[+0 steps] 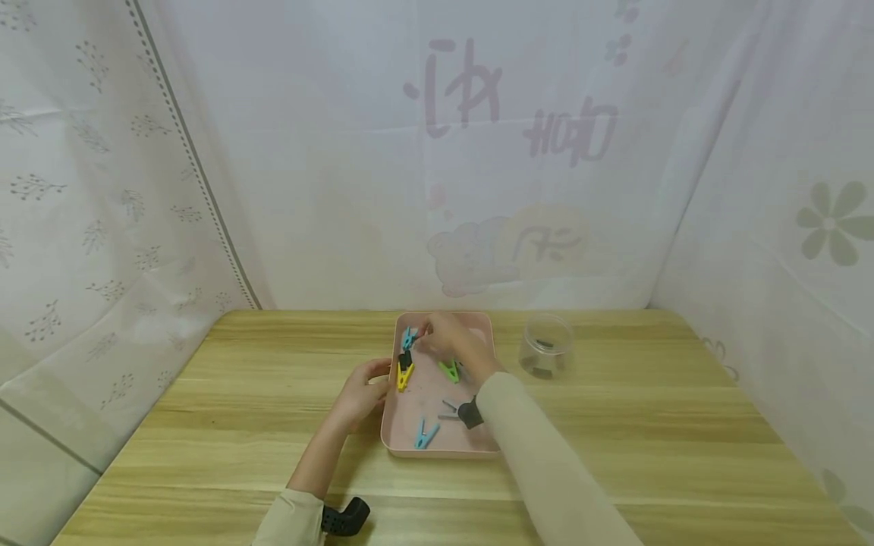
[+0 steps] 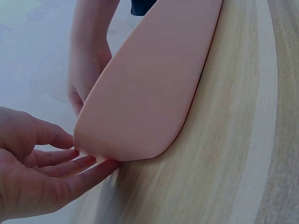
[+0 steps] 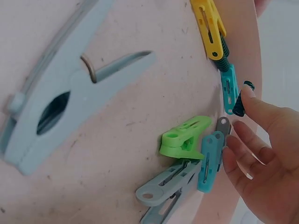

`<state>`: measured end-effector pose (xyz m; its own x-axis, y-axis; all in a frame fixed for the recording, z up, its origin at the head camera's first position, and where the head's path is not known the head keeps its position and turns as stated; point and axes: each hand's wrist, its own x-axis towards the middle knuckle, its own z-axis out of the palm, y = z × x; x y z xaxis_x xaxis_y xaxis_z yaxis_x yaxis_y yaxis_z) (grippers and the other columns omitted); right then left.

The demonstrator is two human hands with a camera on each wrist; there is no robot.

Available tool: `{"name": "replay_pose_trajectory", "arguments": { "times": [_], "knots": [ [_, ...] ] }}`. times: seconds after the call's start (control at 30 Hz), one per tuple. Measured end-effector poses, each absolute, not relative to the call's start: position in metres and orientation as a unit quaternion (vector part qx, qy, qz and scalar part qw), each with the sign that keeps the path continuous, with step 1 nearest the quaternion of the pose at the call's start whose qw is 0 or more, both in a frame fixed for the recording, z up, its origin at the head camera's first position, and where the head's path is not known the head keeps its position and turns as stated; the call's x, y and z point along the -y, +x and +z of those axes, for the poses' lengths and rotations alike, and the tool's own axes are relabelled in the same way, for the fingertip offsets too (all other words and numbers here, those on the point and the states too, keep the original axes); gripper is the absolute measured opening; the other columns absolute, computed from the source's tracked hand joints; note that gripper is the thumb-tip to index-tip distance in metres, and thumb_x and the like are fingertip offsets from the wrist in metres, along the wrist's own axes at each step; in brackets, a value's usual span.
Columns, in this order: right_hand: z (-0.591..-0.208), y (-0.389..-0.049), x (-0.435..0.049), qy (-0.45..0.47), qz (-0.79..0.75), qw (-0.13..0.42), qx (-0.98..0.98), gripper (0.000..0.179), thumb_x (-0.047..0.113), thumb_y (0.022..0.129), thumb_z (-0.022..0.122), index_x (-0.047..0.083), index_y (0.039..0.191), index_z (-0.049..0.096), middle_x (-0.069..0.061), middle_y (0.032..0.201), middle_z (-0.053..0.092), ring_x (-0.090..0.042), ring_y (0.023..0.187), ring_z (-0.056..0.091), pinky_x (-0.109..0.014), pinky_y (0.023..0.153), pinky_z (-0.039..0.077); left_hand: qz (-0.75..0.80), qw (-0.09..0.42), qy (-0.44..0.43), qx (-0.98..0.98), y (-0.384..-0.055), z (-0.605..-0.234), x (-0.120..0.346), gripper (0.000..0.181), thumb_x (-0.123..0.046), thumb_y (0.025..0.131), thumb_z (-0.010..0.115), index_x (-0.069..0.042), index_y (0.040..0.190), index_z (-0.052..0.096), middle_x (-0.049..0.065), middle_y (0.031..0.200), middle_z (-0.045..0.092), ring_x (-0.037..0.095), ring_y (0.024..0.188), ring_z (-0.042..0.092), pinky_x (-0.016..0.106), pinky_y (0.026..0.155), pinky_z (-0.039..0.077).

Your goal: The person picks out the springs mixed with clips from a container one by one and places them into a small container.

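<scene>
A pink tray lies on the wooden table with clothespins scattered in it. My left hand touches the tray's left side, its fingers fairly straight along the wall. Over the far left part of the tray, my right hand pinches a small dark ribbed screw at the thumb tip. Beside it lie a teal clothespin and a yellow clothespin, with another dark ribbed piece between them. A green clothespin sits farther right, near another teal one.
A clear round jar with dark pieces inside stands right of the tray. Light blue clothespin near the tray's front edge; grey clothespin large in the right wrist view. Patterned white curtains surround the wooden table.
</scene>
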<state>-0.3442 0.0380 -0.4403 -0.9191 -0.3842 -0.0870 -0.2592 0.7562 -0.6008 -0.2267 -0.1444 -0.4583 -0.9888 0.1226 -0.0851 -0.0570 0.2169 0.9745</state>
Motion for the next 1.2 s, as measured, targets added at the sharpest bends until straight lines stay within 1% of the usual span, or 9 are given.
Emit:
{"name": "replay_pose_trajectory", "arguments": {
  "times": [0.13,0.3,0.43,0.57,0.73,0.97,1.2],
  "knots": [
    [-0.439,-0.344,-0.04,-0.18,-0.306,0.098,-0.93,0.013,0.018,0.096,0.069,0.007,0.102,0.072,-0.006,0.102,0.068,-0.019,0.091,0.06,-0.034,0.08,0.053,0.624,0.071,0.025,-0.778,-0.226,-0.458,0.145,0.044,0.005,0.098,0.048,0.012,0.141,0.045,0.032,0.141,0.049,0.04,0.116,0.061,0.048,0.09,0.057],
    [-0.434,-0.342,-0.044,-0.177,-0.349,0.111,-0.913,0.013,0.019,0.097,0.066,0.009,0.103,0.07,-0.007,0.109,0.069,-0.022,0.102,0.062,-0.036,0.087,0.054,0.625,0.073,0.027,-0.777,-0.225,-0.457,0.145,0.045,0.005,0.097,0.048,0.012,0.142,0.044,0.033,0.141,0.048,0.041,0.116,0.06,0.048,0.091,0.057],
    [-0.429,-0.339,-0.047,-0.177,-0.371,0.118,-0.904,0.016,0.021,0.097,0.067,0.007,0.104,0.068,-0.009,0.108,0.068,-0.025,0.103,0.063,-0.037,0.086,0.055,0.625,0.072,0.03,-0.777,-0.225,-0.457,0.145,0.046,0.006,0.097,0.047,0.013,0.142,0.044,0.033,0.142,0.047,0.042,0.116,0.06,0.048,0.09,0.057],
    [-0.426,-0.338,-0.049,-0.174,-0.377,0.119,-0.902,0.017,0.022,0.098,0.066,0.007,0.106,0.068,-0.009,0.108,0.067,-0.026,0.103,0.064,-0.036,0.085,0.055,0.625,0.071,0.03,-0.777,-0.225,-0.457,0.145,0.045,0.005,0.097,0.047,0.012,0.141,0.044,0.033,0.141,0.047,0.041,0.115,0.061,0.048,0.089,0.058],
    [-0.424,-0.339,-0.051,-0.179,-0.389,0.13,-0.894,0.018,0.02,0.099,0.064,0.004,0.108,0.067,-0.012,0.11,0.066,-0.031,0.101,0.066,-0.04,0.083,0.057,0.627,0.076,0.024,-0.775,-0.224,-0.456,0.144,0.045,0.005,0.098,0.047,0.012,0.142,0.044,0.033,0.142,0.047,0.042,0.116,0.061,0.048,0.09,0.057],
    [-0.419,-0.34,-0.055,-0.221,-0.36,0.111,-0.9,0.021,0.02,0.099,0.064,0.002,0.109,0.067,-0.015,0.107,0.07,-0.033,0.098,0.069,-0.032,0.076,0.058,0.629,0.075,0.023,-0.774,-0.225,-0.457,0.144,0.046,0.006,0.098,0.045,0.013,0.143,0.042,0.034,0.143,0.045,0.043,0.119,0.058,0.049,0.093,0.056],
    [-0.413,-0.336,-0.057,-0.229,-0.365,0.121,-0.894,0.023,0.021,0.1,0.062,0.001,0.112,0.066,-0.016,0.109,0.071,-0.036,0.102,0.068,-0.033,0.078,0.058,0.626,0.075,0.02,-0.776,-0.224,-0.457,0.143,0.047,0.007,0.096,0.045,0.012,0.143,0.043,0.032,0.143,0.046,0.042,0.119,0.058,0.049,0.093,0.056]
  ]
}}
